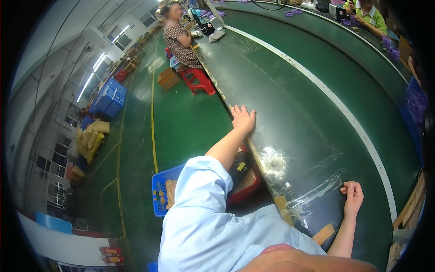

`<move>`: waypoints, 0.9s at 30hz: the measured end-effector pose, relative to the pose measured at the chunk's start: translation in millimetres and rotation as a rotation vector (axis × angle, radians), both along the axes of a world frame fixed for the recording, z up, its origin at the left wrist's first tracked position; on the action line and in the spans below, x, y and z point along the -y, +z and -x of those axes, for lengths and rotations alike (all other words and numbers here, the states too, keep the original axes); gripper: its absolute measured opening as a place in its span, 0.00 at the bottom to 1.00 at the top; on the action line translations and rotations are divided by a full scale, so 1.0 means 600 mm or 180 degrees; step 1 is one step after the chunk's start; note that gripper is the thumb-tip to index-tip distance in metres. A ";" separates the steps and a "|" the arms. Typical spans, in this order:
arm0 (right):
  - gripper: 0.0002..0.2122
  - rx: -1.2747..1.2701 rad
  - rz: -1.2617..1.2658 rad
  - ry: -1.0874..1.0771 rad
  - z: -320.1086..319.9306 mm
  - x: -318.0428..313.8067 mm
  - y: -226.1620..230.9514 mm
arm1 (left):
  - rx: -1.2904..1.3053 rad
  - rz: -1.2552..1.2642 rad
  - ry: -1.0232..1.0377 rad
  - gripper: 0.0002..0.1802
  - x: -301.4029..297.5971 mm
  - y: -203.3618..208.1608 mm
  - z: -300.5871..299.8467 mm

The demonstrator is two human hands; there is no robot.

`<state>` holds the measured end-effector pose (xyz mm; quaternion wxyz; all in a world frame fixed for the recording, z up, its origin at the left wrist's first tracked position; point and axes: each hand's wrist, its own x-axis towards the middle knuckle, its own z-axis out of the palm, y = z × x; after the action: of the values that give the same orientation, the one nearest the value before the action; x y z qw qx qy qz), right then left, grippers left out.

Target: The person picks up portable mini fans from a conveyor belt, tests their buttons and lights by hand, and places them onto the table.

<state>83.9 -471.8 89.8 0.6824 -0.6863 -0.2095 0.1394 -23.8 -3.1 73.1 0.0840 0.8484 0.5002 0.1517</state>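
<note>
Starting at the left, a blue basket [169, 173] sits on the floor, between seven and eight o'clock from the left hand [244, 119]. And here's that left hand, laid out flat along the near edge of the dark workbench [290, 122], fingers a little spread, gripping nothing, just leaning there. The bench is what it touches, and the top stretches off toward three o'clock.

What's the step? Looks like a pause to me, a resting posture with no work between the hands. Any fresh handling from here would call for that left palm to lift and the right fingers to loosen.

Moving across, a strip of clear film [319, 189] lies stuck to the bench, and a brown patch [324, 234] sits by the edge. Now the right hand [353, 198], at about four o'clock from the left: fingers loosely bent, nothing visible in them, though I can't tell whether thumb and fingertips meet. The film is at nine o'clock from it, its far end just beside the fingertips; the brown patch, seven o'clock.
</note>
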 end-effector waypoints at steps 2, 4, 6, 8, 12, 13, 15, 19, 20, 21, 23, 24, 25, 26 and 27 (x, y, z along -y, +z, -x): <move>0.07 -0.0051 0.0036 -0.0034 -0.001 0.002 -0.002 | 0.0081 0.0132 0.0224 0.31 0.011 0.007 -0.016; 0.08 -0.0048 -0.0023 -0.0035 0.000 0.000 -0.001 | -0.0083 -0.0025 0.0585 0.29 0.011 0.014 -0.029; 0.08 -0.0062 -0.0080 -0.0045 0.003 0.001 -0.001 | -0.0065 -0.0017 0.0534 0.29 0.014 0.017 -0.034; 0.07 -0.0076 -0.0071 0.0000 0.002 0.004 0.001 | -0.0090 -0.0032 0.0547 0.29 0.015 0.018 -0.035; 0.07 -0.0073 -0.0136 0.0020 0.002 0.002 0.001 | -0.0114 -0.0098 0.0578 0.30 0.009 0.013 -0.034; 0.07 -0.0068 -0.0091 0.0003 0.003 0.003 0.001 | -0.0117 -0.0089 0.0559 0.30 0.009 0.012 -0.035; 0.07 -0.0058 -0.0038 -0.0032 0.002 0.004 0.002 | -0.0101 -0.0187 0.0555 0.30 0.009 0.009 -0.037; 0.07 -0.0004 -0.0130 0.0037 0.004 0.002 0.003 | -0.0106 -0.0188 0.0543 0.30 0.007 0.008 -0.034; 0.07 0.0033 -0.0127 0.0029 0.005 0.003 0.003 | -0.0116 -0.0156 0.0540 0.30 0.009 0.008 -0.035; 0.07 0.0037 -0.0117 0.0008 0.005 0.003 0.002 | -0.0113 -0.0147 0.0519 0.30 0.009 0.009 -0.036; 0.07 0.0025 -0.0081 0.0014 0.006 0.002 0.002 | -0.0102 -0.0141 0.0548 0.30 0.008 0.009 -0.035; 0.07 0.0023 -0.0074 0.0000 0.006 0.001 0.002 | -0.0125 -0.0168 0.0548 0.30 0.006 0.009 -0.033; 0.07 0.0027 -0.0095 0.0029 0.007 0.000 0.003 | -0.0128 -0.0162 0.0534 0.30 0.004 0.008 -0.032; 0.07 0.0032 -0.0117 0.0058 0.007 -0.001 0.004 | -0.0137 -0.0189 0.0548 0.30 0.003 0.007 -0.032; 0.07 0.0030 -0.0111 0.0046 0.007 -0.002 0.004 | -0.0146 -0.0217 0.0564 0.30 0.003 0.006 -0.032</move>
<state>79.5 -470.8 91.9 0.6923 -0.6734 -0.2201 0.1374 -4.6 -4.7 76.7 0.0298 0.8064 0.5696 0.1560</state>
